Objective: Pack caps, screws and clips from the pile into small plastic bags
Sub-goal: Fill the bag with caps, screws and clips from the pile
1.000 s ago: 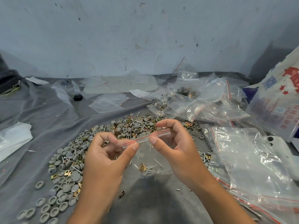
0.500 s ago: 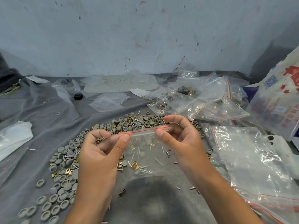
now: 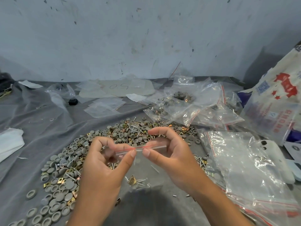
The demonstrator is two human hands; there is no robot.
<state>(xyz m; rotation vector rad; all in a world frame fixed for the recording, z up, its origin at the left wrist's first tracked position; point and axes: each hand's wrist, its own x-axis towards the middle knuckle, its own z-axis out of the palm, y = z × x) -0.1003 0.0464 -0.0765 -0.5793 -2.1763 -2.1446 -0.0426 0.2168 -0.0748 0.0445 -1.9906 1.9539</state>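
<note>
I hold a small clear zip bag (image 3: 140, 167) by its red-lined top edge above the grey cloth. My left hand (image 3: 104, 162) pinches the left part of the strip between thumb and forefinger. My right hand (image 3: 171, 152) pinches the strip just to the right, its thumb tip close to my left thumb. A brass clip and some screws lie in the bag's bottom (image 3: 135, 181). The pile of grey caps, screws and brass clips (image 3: 68, 165) spreads behind and to the left of my hands.
Filled small bags (image 3: 187, 105) lie heaped at the back right, beside a large printed sack (image 3: 276, 101). Larger clear bags (image 3: 247, 165) cover the right side. Empty flat bags (image 3: 104, 106) and a black knob (image 3: 72, 101) lie at the back. White paper (image 3: 9, 142) sits at left.
My hands have drawn closer together along the bag's top strip, the thumbs now almost meeting. The bag hangs a little lower in view than half a second ago.
</note>
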